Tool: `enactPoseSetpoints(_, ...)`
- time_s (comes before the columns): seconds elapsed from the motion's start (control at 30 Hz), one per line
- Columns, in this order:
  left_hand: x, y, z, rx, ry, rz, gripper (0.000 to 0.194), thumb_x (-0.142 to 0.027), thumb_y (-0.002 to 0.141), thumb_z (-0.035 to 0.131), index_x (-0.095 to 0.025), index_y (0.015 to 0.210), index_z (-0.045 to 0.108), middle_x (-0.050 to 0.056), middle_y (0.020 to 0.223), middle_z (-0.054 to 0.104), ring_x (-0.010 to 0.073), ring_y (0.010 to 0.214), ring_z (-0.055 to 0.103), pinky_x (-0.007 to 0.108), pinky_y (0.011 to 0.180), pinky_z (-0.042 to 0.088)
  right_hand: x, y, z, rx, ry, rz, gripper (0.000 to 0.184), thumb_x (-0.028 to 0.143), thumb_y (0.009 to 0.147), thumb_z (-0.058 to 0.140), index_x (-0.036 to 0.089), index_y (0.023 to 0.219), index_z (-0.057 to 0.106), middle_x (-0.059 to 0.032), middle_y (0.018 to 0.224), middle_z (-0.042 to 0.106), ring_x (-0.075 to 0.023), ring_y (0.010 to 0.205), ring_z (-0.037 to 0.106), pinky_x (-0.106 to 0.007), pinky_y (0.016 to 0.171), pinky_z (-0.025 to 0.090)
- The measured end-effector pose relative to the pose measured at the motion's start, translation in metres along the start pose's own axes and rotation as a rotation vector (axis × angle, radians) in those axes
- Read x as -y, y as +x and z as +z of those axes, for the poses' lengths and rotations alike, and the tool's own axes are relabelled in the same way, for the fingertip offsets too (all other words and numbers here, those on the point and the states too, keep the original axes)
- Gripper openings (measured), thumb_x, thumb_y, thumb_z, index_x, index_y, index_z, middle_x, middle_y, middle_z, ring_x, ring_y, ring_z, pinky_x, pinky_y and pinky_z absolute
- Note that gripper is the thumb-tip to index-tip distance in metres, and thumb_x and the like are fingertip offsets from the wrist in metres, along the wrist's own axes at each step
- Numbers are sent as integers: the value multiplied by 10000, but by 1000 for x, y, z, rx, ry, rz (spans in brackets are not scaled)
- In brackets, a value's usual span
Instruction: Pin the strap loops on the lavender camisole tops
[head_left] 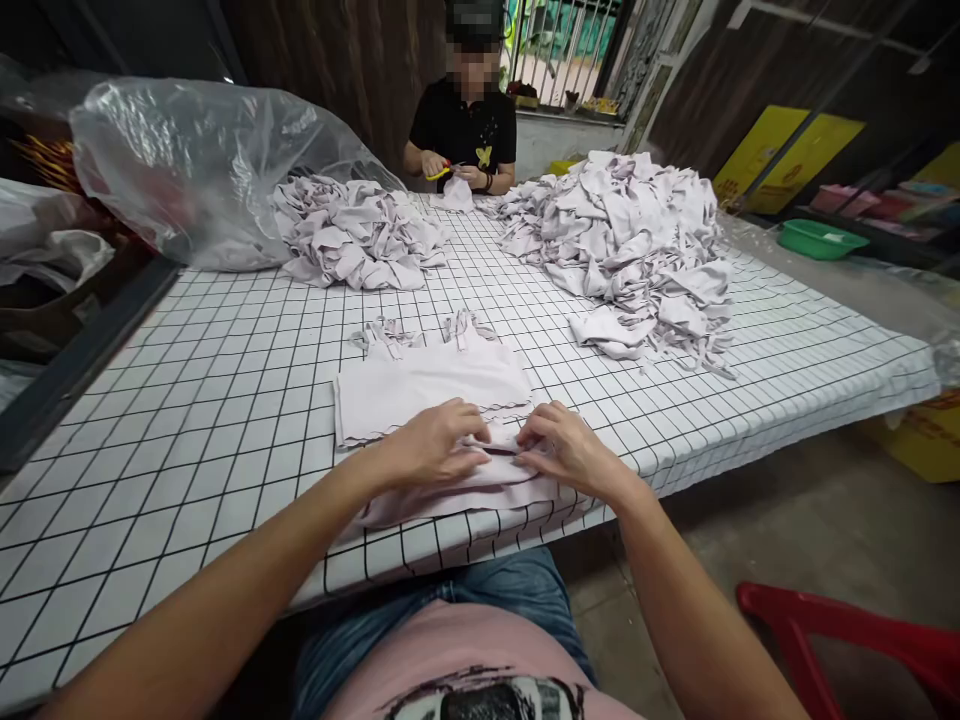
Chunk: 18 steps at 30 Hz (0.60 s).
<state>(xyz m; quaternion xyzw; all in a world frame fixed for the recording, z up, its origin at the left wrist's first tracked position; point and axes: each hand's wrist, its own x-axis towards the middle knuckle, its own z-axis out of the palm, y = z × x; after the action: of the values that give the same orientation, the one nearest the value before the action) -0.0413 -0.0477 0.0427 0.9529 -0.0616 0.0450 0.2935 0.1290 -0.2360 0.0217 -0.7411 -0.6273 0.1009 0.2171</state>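
Observation:
A pale pinkish-grey garment [450,500] lies at the front edge of the table, with both my hands on it. My left hand [442,440] is closed in a pinch on its fabric, thumb below and fingers above. Opposite it, my right hand [566,447] pinches the same fabric, fingertips pointing left. A dark gap or fold shows in the cloth between the two hands. Just beyond them rests a flat stack of similar garments [427,385], with thin straps bunched at its far side.
Black-lined white cloth covers the table [247,400]. Heaps of the pale garments stand at the back left [360,230] and back right [615,230]. A clear plastic bag [187,170] lies far left. Across the table, a person [465,130] holds yellow-handled scissors [439,172]. A red stool [847,625] stands lower right.

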Motion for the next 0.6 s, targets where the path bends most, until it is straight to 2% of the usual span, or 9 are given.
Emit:
enactPoseSetpoints(0.1, 2, 23, 19, 90, 64, 91, 142, -292, 840, 615, -179, 915, 659, 64, 878, 626, 208, 851, 549, 320, 765, 432, 2, -6, -4, -21, 6, -1, 171, 381, 888, 620, 223, 952, 638, -58, 978, 603, -212, 956, 517, -358, 844, 419)
enactPoseSetpoints(0.17, 4, 30, 21, 97, 34, 51, 102, -238, 842, 577, -174, 815, 651, 53, 805, 623, 194, 789, 554, 312, 732, 431, 4, -13, -7, -39, 18, -17, 177, 384, 899, 603, 220, 959, 631, -59, 965, 594, -209, 941, 515, -357, 848, 420)
enactPoseSetpoints(0.23, 7, 29, 12, 32, -62, -81, 149, -250, 869, 527, -179, 807, 642, 46, 809, 633, 188, 772, 570, 301, 703, 444, 6, -21, -6, -67, 34, -30, 198, 403, 904, 589, 214, 952, 623, -65, 956, 581, -210, 930, 514, -353, 836, 428)
enactPoseSetpoints(0.3, 10, 20, -2, -117, -111, -227, 193, -325, 897, 504, -188, 884, 639, 49, 891, 646, 198, 821, 592, 310, 721, 465, 7, -30, -1, -60, 42, -43, 238, 436, 883, 610, 213, 965, 614, -71, 968, 570, -219, 938, 515, -351, 824, 441)
enactPoseSetpoints(0.4, 10, -15, -14, -320, -24, -359, 287, -432, 894, 527, -206, 1053, 604, 69, 1072, 621, 225, 940, 597, 339, 787, 484, 6, -38, 10, -23, 15, -51, 324, 467, 829, 668, 222, 1030, 598, -80, 992, 566, -239, 940, 522, -370, 809, 459)
enactPoseSetpoints(0.47, 7, -50, -7, -334, 61, -384, 422, -490, 855, 580, -219, 1177, 548, 93, 1170, 581, 255, 1011, 584, 363, 813, 496, 4, -40, 17, -41, -10, -31, 319, 443, 837, 665, 224, 1055, 587, -85, 984, 571, -245, 922, 530, -377, 788, 466)
enactPoseSetpoints(0.53, 4, -88, 8, -296, 134, -352, 586, -505, 793, 663, -220, 1274, 488, 121, 1251, 538, 294, 1118, 539, 406, 892, 487, 3, -38, 24, -64, -33, -22, 289, 421, 846, 659, 224, 1044, 583, -86, 972, 580, -247, 911, 534, -378, 776, 467)
enactPoseSetpoints(0.6, 3, -118, 25, -295, 218, -300, 645, -486, 765, 706, -219, 1304, 474, 133, 1291, 512, 316, 1200, 483, 446, 977, 446, 4, -32, 29, -73, -68, -32, 244, 394, 851, 657, 222, 1010, 587, -82, 960, 590, -246, 903, 537, -376, 777, 464)
